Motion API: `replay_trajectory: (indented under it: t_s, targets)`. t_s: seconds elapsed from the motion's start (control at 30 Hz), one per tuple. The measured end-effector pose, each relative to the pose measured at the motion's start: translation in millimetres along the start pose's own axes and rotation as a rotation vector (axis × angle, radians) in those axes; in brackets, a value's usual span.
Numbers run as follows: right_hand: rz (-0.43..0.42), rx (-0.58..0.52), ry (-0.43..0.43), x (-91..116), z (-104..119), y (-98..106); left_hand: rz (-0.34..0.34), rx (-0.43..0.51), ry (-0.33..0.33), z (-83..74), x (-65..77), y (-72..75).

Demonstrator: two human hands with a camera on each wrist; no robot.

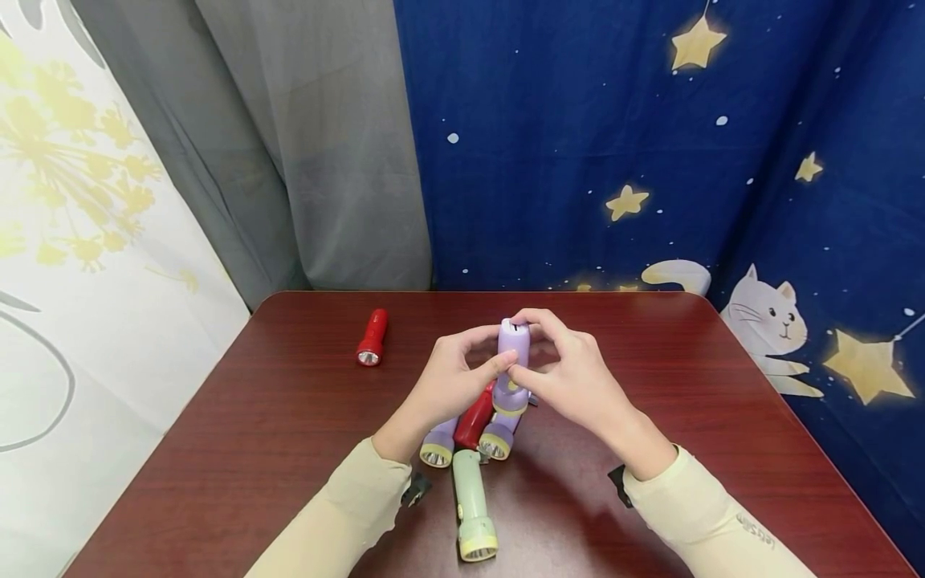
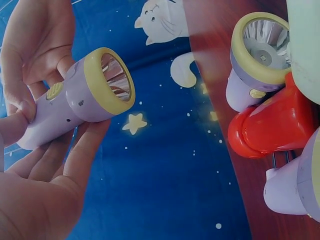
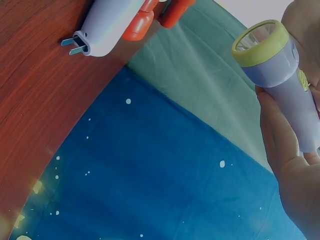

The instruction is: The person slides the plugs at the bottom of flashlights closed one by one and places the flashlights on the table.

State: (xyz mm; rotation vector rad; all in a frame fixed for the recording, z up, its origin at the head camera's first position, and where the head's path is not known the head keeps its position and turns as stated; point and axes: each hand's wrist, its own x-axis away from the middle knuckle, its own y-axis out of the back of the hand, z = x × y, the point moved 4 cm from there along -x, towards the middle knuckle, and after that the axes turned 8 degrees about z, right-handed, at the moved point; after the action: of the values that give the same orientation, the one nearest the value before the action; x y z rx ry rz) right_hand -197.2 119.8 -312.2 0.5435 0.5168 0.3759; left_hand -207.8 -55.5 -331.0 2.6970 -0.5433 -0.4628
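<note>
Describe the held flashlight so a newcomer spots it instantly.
Over the dark red table, find the person's left hand and right hand. Between them is a yellow-rimmed purple flashlight. Unlike the other two purple flashlights, it's held in the air.

A grey curtain (image 1: 347, 144) hangs beside a blue starry curtain (image 1: 535, 160) behind the reddish table (image 1: 275, 449).

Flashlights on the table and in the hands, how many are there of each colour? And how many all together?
Purple flashlights: 3
Red flashlights: 2
Green flashlight: 1
Total: 6
</note>
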Motion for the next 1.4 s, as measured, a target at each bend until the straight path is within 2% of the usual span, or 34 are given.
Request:
replay_trajectory:
  t_s: [0.27,0.87,1.4]
  targets:
    - [-0.021,0.012,0.008,-0.1,0.5,-2.0,-0.014,-0.014,-0.05,-1.6,-0.3,0.5]
    - [-0.045,0.016,0.039,1.6,4.3,-4.3,-0.022,-0.024,-0.072,-0.8,0.9,1.0]
    - [-0.039,-0.006,0.058,2.7,6.3,-6.8,-0.034,-0.001,-0.048,-1.2,5.4,5.7]
